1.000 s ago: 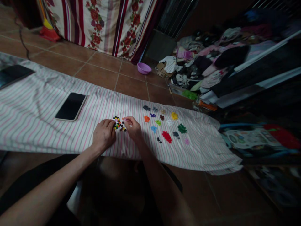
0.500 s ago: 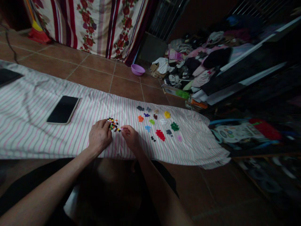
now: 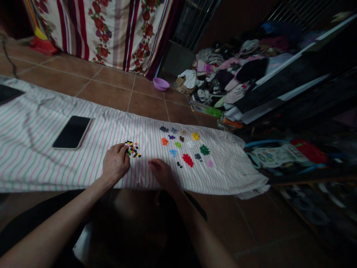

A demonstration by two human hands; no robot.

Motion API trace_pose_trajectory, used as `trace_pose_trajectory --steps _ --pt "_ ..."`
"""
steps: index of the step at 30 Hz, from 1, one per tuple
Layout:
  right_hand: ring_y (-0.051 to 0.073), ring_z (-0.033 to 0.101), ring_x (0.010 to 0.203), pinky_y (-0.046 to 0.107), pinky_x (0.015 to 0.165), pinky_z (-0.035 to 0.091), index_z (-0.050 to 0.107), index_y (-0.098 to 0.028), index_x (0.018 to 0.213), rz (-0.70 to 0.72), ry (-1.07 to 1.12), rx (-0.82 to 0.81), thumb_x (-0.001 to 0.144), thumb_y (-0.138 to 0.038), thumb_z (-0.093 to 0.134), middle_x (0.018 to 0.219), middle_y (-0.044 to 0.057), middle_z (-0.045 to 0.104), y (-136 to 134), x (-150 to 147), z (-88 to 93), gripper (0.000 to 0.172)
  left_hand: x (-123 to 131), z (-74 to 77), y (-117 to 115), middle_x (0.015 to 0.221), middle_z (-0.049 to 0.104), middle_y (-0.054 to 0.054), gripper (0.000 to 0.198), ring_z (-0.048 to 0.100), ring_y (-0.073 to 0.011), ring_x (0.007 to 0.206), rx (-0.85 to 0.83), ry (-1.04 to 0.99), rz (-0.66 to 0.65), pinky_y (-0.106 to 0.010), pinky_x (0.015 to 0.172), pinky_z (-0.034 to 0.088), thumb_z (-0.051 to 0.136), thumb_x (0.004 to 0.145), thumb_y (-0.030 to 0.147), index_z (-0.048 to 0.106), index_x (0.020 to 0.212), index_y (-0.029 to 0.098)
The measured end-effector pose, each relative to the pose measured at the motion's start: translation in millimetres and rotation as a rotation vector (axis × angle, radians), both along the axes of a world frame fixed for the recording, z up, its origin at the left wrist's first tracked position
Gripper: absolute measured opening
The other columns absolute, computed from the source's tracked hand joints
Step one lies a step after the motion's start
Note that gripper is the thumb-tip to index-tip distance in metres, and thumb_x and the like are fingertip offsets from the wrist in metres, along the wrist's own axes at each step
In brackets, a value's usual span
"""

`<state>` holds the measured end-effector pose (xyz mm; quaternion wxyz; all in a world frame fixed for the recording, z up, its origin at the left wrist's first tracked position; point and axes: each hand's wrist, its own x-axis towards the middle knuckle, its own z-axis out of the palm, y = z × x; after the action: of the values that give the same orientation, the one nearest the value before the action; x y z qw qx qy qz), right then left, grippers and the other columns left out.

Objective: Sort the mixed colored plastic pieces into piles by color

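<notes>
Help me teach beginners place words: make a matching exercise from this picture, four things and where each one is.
1. left hand
2. right hand
3. phone
4. purple bowl

A. between the mixed-colour pieces and the red pile
B. on the tiled floor
C. at the edge of the mixed-colour pieces
D. on the striped cloth, left of both hands

Pairs: 1-C, 2-A, 3-D, 4-B

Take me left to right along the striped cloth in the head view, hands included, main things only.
Dark flat device, phone, left hand, mixed-colour pieces, right hand, red pile, dark green pile.
</notes>
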<state>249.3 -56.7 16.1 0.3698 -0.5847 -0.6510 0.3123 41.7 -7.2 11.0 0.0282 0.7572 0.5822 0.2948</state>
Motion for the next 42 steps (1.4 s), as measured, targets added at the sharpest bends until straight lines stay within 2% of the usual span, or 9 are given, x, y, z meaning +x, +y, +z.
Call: trace_pose_trajectory --steps 8,13,19,24,31,37,42 --pt "0.018 0.068 0.085 0.031 0.079 0.055 0.069 -0.021 0.094 -0.021 -0.062 -0.035 0.086 -0.035 0.055 0.093 0.005 0.073 -19 22 8.9 0.021 0 -1.1 0 0.118 0.065 -0.014 0.036 0.06 -0.0308 0.106 0.002 -0.029 0.0 -0.047 0.089 0.049 0.041 0.087 0.023 0.065 0.112 0.013" --pt "0.02 0.07 0.078 0.033 0.072 0.056 0.069 -0.022 0.09 -0.095 -0.074 -0.068 0.083 -0.04 0.059 0.085 0.003 0.074 -29 48 13.1 0.022 0 0.4 -1 0.117 0.065 -0.015 0.035 0.06 -0.0314 0.106 -0.001 -0.045 0.004 -0.047 0.088 0.048 0.041 0.087 0.023 0.065 0.111 0.013" --pt "0.02 0.066 0.071 0.031 0.064 0.053 0.072 -0.022 0.087 -0.241 -0.065 -0.038 0.077 -0.049 0.064 0.08 0.005 0.073 -40 78 16.1 0.03 -1 1.5 0 0.115 0.066 -0.014 0.032 0.06 -0.0309 0.104 -0.005 -0.046 0.002 -0.046 0.088 0.048 0.042 0.086 0.023 0.066 0.105 0.013" --pt "0.019 0.063 0.076 0.031 0.067 0.051 0.073 -0.02 0.087 -0.402 -0.079 0.031 0.076 -0.051 0.064 0.089 0.008 0.07 -50 104 23.7 0.034 -2 2.3 0 0.112 0.067 -0.013 0.031 0.06 -0.0301 0.102 -0.013 -0.036 -0.006 -0.045 0.088 0.048 0.043 0.086 0.022 0.066 0.104 0.013" --pt "0.019 0.06 0.071 0.033 0.07 0.051 0.072 -0.017 0.089 -0.692 -0.125 0.02 0.068 -0.054 0.063 0.08 0.007 0.07 -55 160 12.5 0.043 -2 1.4 0 0.112 0.067 -0.012 0.03 0.06 -0.0296 0.102 -0.012 -0.053 0.0 -0.044 0.088 0.048 0.043 0.086 0.023 0.065 0.104 0.015" --pt "0.02 0.061 0.071 0.034 0.071 0.051 0.069 -0.014 0.093 -0.83 -0.183 0.044 0.067 -0.051 0.058 0.077 0.008 0.069 -52 198 2.3 0.046 -1 1.8 -1 0.112 0.066 -0.013 0.03 0.06 -0.0298 0.101 0.003 -0.053 0.004 -0.045 0.087 0.048 0.042 0.086 0.024 0.065 0.104 0.015" --pt "0.021 0.062 0.071 0.036 0.072 0.051 0.067 -0.015 0.09 -0.935 -0.237 0.077 0.065 -0.048 0.058 0.077 0.009 0.069 -46 215 -3.0 0.043 -2 3.0 -1 0.111 0.067 -0.013 0.031 0.06 -0.0304 0.101 -0.012 -0.057 -0.006 -0.046 0.087 0.048 0.042 0.085 0.024 0.065 0.103 0.015"
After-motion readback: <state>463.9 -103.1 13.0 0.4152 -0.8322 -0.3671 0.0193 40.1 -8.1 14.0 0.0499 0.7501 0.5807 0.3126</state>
